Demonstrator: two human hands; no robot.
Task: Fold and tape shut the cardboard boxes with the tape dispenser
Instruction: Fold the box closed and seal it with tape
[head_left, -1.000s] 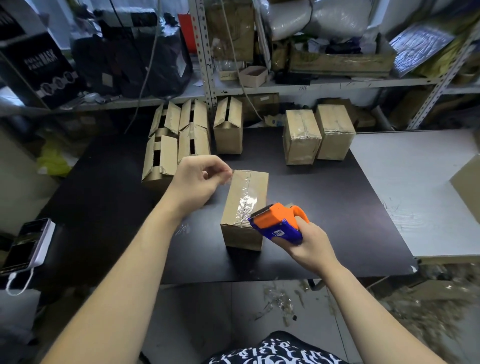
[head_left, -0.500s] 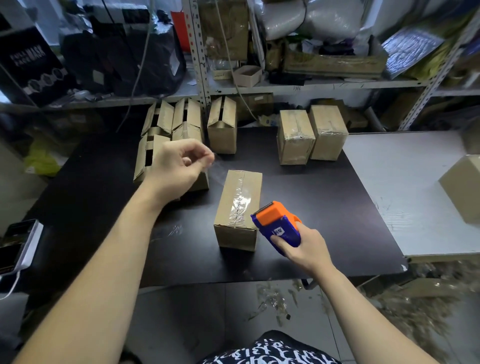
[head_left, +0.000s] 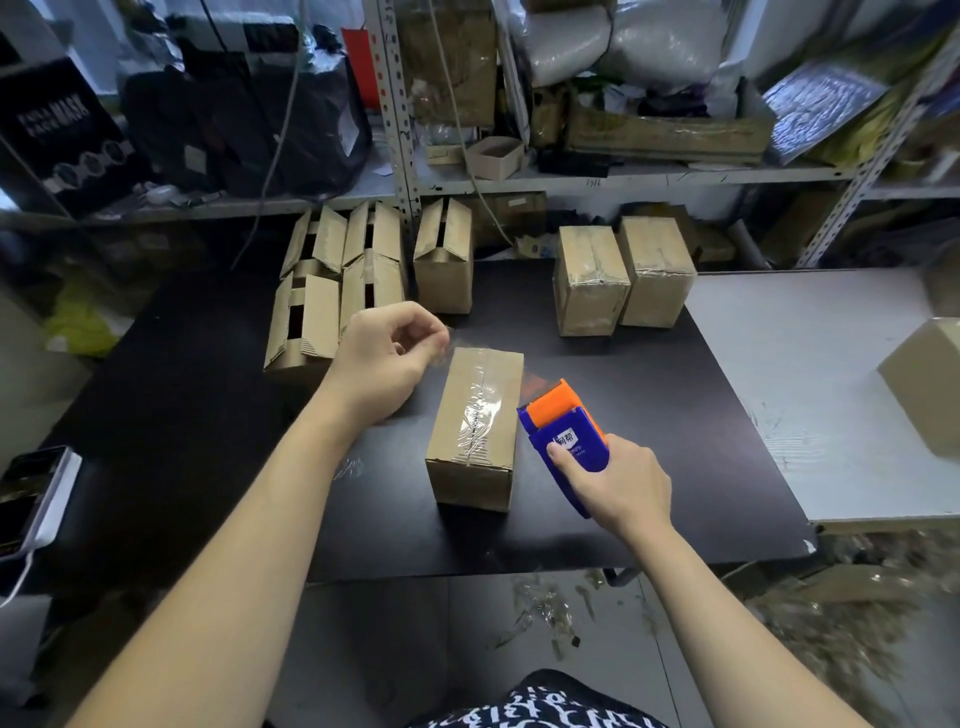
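Head view: brown cardboard box (head_left: 475, 426), top seam sealed with wrinkled clear tape, stands mid black tabletop (head_left: 182, 389), nearer the front edge. Right hand (head_left: 618, 488) clasps the blue-and-orange tape dispenser (head_left: 563, 431) just right of the box, not touching it. Left hand (head_left: 384, 358) hovers by the box's far left corner, fingers curled, thumb to fingertips; cannot tell if it pinches tape. Open-flap cardboard boxes (head_left: 332, 291) cluster at the back left edge, two taped cardboard boxes (head_left: 623, 275) at the back right. White tabletop (head_left: 805, 389) adjoins on the right. Phone (head_left: 31, 499) lies far left.
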